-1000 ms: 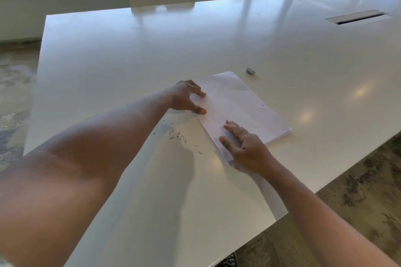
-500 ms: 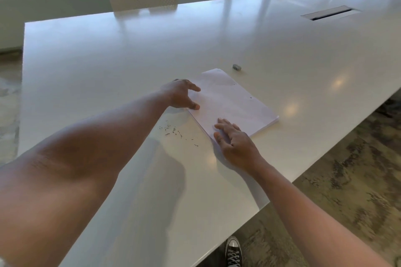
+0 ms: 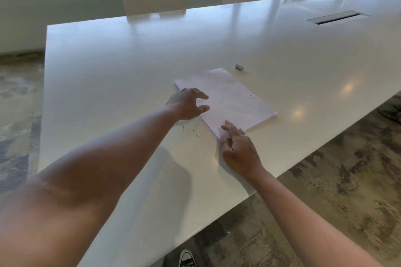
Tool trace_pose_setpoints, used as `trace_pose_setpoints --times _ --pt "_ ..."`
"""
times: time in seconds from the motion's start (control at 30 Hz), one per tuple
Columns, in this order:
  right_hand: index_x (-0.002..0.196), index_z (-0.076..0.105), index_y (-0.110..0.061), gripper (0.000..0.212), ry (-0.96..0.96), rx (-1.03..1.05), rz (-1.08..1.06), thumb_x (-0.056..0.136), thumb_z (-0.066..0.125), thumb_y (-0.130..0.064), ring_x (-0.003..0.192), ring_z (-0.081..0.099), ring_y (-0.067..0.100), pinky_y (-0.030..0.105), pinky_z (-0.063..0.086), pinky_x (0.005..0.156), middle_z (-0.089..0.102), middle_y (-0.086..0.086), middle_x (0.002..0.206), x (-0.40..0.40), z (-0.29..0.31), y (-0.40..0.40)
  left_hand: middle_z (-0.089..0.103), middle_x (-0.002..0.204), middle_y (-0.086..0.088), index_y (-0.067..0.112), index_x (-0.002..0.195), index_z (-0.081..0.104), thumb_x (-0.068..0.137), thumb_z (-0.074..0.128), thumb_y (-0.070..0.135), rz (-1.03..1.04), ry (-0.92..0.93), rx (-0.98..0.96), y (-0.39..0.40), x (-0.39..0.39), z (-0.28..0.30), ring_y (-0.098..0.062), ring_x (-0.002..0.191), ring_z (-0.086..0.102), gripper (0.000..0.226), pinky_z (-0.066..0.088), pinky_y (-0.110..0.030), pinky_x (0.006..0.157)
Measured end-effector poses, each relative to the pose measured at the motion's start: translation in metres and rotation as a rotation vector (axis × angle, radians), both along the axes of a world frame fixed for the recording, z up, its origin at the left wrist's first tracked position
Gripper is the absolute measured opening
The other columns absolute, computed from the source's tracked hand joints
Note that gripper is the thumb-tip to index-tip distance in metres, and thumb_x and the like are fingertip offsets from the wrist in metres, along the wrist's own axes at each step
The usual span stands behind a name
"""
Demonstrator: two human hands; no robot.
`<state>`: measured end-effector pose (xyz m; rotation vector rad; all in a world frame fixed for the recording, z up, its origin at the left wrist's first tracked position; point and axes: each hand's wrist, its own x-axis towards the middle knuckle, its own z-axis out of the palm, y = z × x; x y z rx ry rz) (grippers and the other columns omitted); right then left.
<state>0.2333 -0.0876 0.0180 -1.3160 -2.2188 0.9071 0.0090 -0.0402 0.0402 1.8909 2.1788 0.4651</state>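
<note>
Loosely open, the left hand [image 3: 186,104] touches the paper stack [image 3: 236,97]. The right hand [image 3: 239,149] presses its near corner with straight fingers.

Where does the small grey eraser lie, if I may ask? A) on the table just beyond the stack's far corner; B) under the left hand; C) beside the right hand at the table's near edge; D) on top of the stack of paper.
A: the eraser lies on the table just past the far corner of the stack of paper, apart from the left hand and the right hand.
</note>
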Motion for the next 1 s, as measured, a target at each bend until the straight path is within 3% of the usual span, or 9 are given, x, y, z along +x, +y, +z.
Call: trace_pose_setpoints --times 0.2,0.47,0.57,0.67,0.73,0.8,0.9,1.0 --pt "0.143 0.047 -0.022 0.045 0.016 -0.003 0.041 0.099 0.043 -0.017 0.147 0.027 0.016 0.032 0.021 0.120 0.033 -0.008 0.159 0.014 0.001 -0.019 0.058 0.146 0.011 0.037 0.130 0.068 0.097 0.063 0.051 0.009 0.002 0.034 -0.019 0.028 0.002 -0.016 0.134 0.052 0.036 0.045 -0.036 0.107" --pt "0.147 0.041 -0.012 0.047 -0.113 0.095 0.155 0.100 0.042 -0.016 0.149 0.019 0.015 0.024 0.005 0.120 0.032 0.005 0.159 0.028 0.006 -0.047 0.064 0.140 0.011 0.039 0.125 0.072 0.101 0.055 0.043 0.064 -0.027 0.056 -0.043 0.055 -0.009 -0.018 0.129 0.058 0.029 0.048 -0.036 0.106" --pt "0.145 0.043 -0.014 0.044 -0.111 0.070 0.250 0.101 0.044 -0.021 0.147 0.025 0.018 0.028 0.014 0.120 0.038 0.001 0.157 0.027 0.006 -0.056 0.063 0.142 0.008 0.039 0.126 0.071 0.102 0.052 0.037 0.104 -0.074 0.096 -0.050 0.057 -0.009 -0.020 0.130 0.058 0.031 0.047 -0.036 0.107" --pt "0.145 0.047 -0.018 0.046 0.006 0.016 0.320 0.100 0.050 -0.026 0.141 0.040 0.019 0.034 0.030 0.118 0.048 -0.003 0.150 0.024 0.005 -0.059 0.063 0.142 0.009 0.038 0.128 0.070 0.103 0.050 0.032 0.172 -0.127 0.153 -0.058 0.050 -0.006 -0.018 0.130 0.058 0.033 0.046 -0.033 0.107" --pt "0.143 0.050 -0.018 0.045 0.072 0.046 0.240 0.099 0.051 -0.027 0.138 0.044 0.018 0.033 0.034 0.115 0.051 -0.003 0.147 0.018 0.005 -0.058 0.063 0.142 0.008 0.036 0.129 0.070 0.102 0.049 0.028 0.237 -0.150 0.190 -0.065 0.042 -0.004 -0.019 0.130 0.058 0.035 0.044 -0.032 0.108" --pt "0.144 0.047 -0.017 0.046 0.037 0.054 0.189 0.099 0.049 -0.030 0.139 0.040 0.018 0.032 0.032 0.114 0.048 0.000 0.149 0.010 0.006 -0.057 0.062 0.143 0.005 0.034 0.131 0.069 0.102 0.047 0.026 0.310 -0.162 0.210 -0.073 0.032 -0.004 -0.021 0.132 0.056 0.037 0.042 -0.032 0.109" --pt "0.148 0.040 -0.014 0.050 -0.101 0.050 0.299 0.102 0.043 -0.036 0.148 0.024 0.020 0.032 0.017 0.120 0.035 0.004 0.158 -0.005 0.004 -0.063 0.059 0.147 0.003 0.033 0.137 0.064 0.102 0.044 0.024 0.428 -0.153 0.220 -0.088 0.017 -0.008 -0.023 0.134 0.054 0.041 0.041 -0.033 0.108" --pt "0.146 0.045 -0.017 0.048 0.024 -0.008 0.373 0.102 0.047 -0.037 0.145 0.032 0.019 0.032 0.024 0.119 0.039 0.000 0.156 -0.020 0.004 -0.064 0.055 0.151 0.002 0.029 0.143 0.059 0.103 0.041 0.022 0.527 -0.149 0.217 -0.102 0.003 -0.015 -0.023 0.137 0.051 0.044 0.039 -0.035 0.110"
